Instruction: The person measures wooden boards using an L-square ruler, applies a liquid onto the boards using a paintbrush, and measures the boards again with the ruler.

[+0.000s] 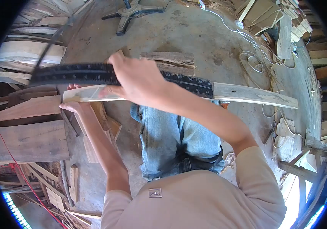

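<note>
A long, pale wooden board [253,95] lies crosswise in front of my knees. My left hand [75,106] grips its left end, thumb on the near side and fingertips at the far edge. Over the board is a black carpenter's square [192,84] with light ruler markings. Its long blade runs along the wood, and its other arm rises blurred at the left. My right hand [138,80] is closed around the blade near its middle, thumb stretched over the board. The palm side of this hand is hidden.
A weathered plank piece [169,61] lies on the concrete floor beyond the board. Stacked planks [29,141] crowd the left side. A black metal stand base [131,13] is at the top. White cable [247,38] trails along the right, near more scrap wood.
</note>
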### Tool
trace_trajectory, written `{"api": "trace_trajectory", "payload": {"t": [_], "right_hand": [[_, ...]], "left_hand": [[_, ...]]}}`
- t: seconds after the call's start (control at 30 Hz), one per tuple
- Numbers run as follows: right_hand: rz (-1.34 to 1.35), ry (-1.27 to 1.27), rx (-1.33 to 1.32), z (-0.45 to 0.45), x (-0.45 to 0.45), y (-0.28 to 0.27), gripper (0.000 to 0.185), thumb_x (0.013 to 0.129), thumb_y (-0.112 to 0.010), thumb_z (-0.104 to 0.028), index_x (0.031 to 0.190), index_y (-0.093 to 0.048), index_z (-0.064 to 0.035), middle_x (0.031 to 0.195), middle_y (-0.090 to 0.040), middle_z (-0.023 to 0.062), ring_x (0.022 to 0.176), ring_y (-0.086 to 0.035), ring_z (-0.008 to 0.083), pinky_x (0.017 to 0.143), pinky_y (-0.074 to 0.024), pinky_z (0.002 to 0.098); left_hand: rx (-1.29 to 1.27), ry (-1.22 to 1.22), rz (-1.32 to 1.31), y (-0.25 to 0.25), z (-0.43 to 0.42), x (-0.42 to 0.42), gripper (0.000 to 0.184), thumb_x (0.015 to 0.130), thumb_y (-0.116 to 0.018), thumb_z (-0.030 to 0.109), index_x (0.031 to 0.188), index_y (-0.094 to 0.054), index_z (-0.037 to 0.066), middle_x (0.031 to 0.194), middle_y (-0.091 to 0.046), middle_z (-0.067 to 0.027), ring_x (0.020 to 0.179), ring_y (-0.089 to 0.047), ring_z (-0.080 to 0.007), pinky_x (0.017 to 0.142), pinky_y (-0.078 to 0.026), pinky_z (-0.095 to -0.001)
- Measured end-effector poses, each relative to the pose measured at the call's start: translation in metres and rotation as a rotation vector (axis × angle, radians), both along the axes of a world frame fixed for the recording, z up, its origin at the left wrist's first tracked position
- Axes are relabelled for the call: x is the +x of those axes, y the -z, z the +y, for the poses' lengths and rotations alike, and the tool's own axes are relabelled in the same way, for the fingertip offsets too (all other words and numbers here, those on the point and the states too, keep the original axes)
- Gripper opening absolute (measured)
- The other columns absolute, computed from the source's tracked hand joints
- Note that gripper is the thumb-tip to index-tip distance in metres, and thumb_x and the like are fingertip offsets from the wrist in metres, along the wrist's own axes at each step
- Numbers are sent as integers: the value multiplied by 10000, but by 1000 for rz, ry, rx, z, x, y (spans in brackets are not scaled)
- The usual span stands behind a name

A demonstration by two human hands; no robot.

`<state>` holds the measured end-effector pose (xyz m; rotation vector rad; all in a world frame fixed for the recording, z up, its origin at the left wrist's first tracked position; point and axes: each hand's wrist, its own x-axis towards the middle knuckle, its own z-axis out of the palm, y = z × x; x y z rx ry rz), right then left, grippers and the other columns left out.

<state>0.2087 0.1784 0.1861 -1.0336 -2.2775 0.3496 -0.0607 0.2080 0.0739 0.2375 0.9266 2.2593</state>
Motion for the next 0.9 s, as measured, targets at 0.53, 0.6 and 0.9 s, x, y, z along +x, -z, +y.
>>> {"api": "trace_trajectory", "payload": {"t": [0.53,0.6,0.9], "right_hand": [[1233,-172,-221,11,152,-73,120,853,-401,-135,813,-455,-36,561,-387,17,402,-279,69,392,-218,206],[1216,-294,-162,4,162,-72,154,850,-374,-105,950,-458,-24,556,-374,24,400,-283,70,405,-224,193],[1240,-319,-279,12,173,-68,98,844,-384,-125,902,-433,-63,530,-335,2,413,-275,54,409,-228,180]], "left_hand": [[-28,-4,81,-4,-13,6,638,861,-103,496,999,-409,-47,977,-527,-196,814,-510,-300,702,-466,-375],[-36,81,65,-2,-16,2,538,883,-217,419,1059,-384,-61,987,-525,-201,814,-508,-317,728,-465,-396],[-601,-455,1655,-45,-10,12,368,816,-449,127,1163,-379,25,1152,-459,-161,1114,-394,-305,854,-394,-375]]}}
